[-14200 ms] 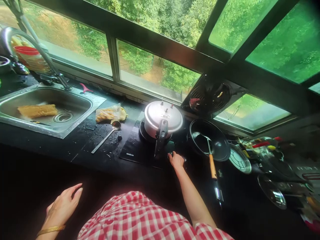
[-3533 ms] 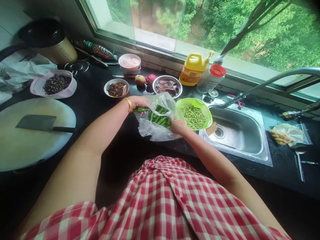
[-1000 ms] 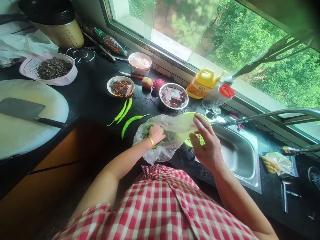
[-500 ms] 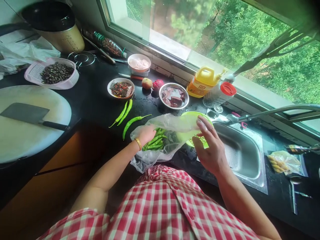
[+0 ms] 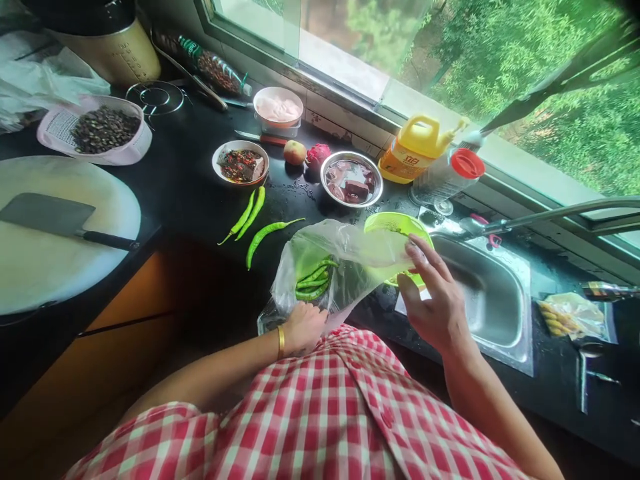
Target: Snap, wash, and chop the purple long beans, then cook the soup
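A clear plastic bag [image 5: 345,240] lies at the counter's front edge, with several green chili peppers [image 5: 314,279] inside. My left hand [image 5: 306,327], with a gold bangle at the wrist, is closed on the near edge of the bag, just below the peppers. The bag's right end is pinched in the fingertips of my right hand [image 5: 434,293], raised beside the sink. Behind that end sits a lime-green basket [image 5: 395,222], partly hidden by the bag and hand. Three loose chili peppers [image 5: 267,238] rest on the black counter to the left.
At left, a cleaver [image 5: 47,215] lies on a round chopping board [image 5: 95,280]. Behind the bag stand a bowl of chopped chilies [image 5: 240,165] and a metal bowl [image 5: 351,179] of dark red pieces. A steel sink [image 5: 493,300] with a faucet is at right.
My left hand has come out from among the peppers and moved toward my body, onto the bag's near edge. My right hand still holds the other end, slightly further right.
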Available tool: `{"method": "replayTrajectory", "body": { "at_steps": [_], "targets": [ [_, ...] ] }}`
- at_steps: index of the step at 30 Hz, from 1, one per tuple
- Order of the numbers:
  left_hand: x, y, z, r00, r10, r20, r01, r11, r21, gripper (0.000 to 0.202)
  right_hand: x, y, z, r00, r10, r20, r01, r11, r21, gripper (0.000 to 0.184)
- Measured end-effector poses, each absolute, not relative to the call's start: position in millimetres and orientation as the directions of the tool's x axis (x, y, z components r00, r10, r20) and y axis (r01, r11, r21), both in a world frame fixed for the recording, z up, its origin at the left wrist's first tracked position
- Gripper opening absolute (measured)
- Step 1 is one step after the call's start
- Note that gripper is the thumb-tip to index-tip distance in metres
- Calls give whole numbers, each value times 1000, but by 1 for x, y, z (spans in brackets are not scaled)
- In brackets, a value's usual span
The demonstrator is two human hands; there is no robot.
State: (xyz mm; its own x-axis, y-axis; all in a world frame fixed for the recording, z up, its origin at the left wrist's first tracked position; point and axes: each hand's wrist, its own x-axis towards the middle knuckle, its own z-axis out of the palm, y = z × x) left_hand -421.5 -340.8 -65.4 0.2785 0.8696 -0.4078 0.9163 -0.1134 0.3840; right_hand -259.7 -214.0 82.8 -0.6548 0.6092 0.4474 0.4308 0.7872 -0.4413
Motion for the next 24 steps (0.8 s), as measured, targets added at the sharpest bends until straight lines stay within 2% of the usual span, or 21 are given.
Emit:
{"method": "replayTrajectory", "body": {
  "at_steps": [3, 7, 13, 18, 24],
  "targets": [
    [-420, -346, -66, 270, 854, -444, 914, -82, 398, 24, -261, -216, 82, -657, 606, 449, 426, 789, -443, 53],
    [-426, -345, -62, 233, 878, -418, 918, -57, 392, 20, -262, -218, 82, -666, 600, 443, 422, 793, -439, 53],
    [-433, -342, -57, -9, 924, -382, 970, 101, 221, 30, -258, -222, 82, -669, 610, 425, 432, 784, -446, 51],
    [-434, -346, -65, 9, 918, -397, 983, 65, 174, 25, -255, -225, 80, -660, 624, 419, 441, 773, -456, 51],
    [-430, -333, -64, -27, 967, -253, 982, 74, 176, 27, -257, -226, 81, -654, 633, 415, 452, 766, -457, 51]
  ]
}}
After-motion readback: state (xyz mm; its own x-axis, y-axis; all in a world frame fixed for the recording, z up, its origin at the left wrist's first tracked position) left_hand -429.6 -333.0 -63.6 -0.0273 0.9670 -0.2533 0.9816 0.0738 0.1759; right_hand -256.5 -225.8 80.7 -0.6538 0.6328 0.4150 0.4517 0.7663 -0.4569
